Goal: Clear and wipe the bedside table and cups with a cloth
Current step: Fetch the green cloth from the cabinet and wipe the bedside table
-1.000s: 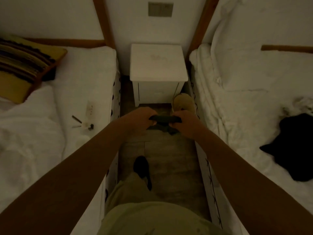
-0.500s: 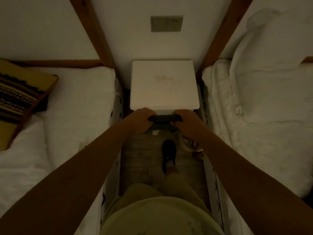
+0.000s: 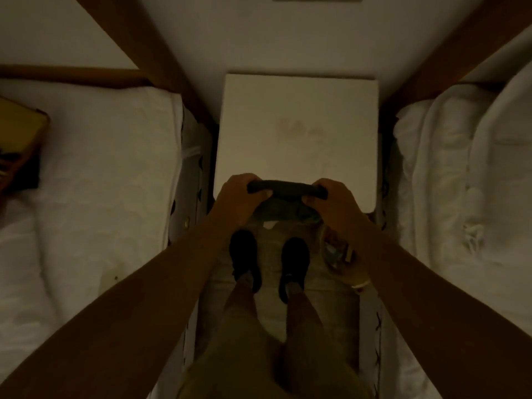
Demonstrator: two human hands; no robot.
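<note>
The white bedside table (image 3: 296,125) stands against the wall between two beds, its top bare apart from a faint reddish stain near the middle. A dark cloth (image 3: 285,190) is stretched between my hands over the table's front edge, its lower part hanging down. My left hand (image 3: 239,194) grips its left end and my right hand (image 3: 331,203) grips its right end. No cups are in view.
White beds flank the narrow aisle, the left bed (image 3: 100,182) and the right bed (image 3: 460,182) with rumpled bedding. A striped cushion (image 3: 17,145) lies far left. My black shoes (image 3: 244,254) stand on the floor. A bag-like object (image 3: 339,254) sits by the right bed.
I have walked forward to the bedside table, and both hands have carried the cloth up over its front edge.
</note>
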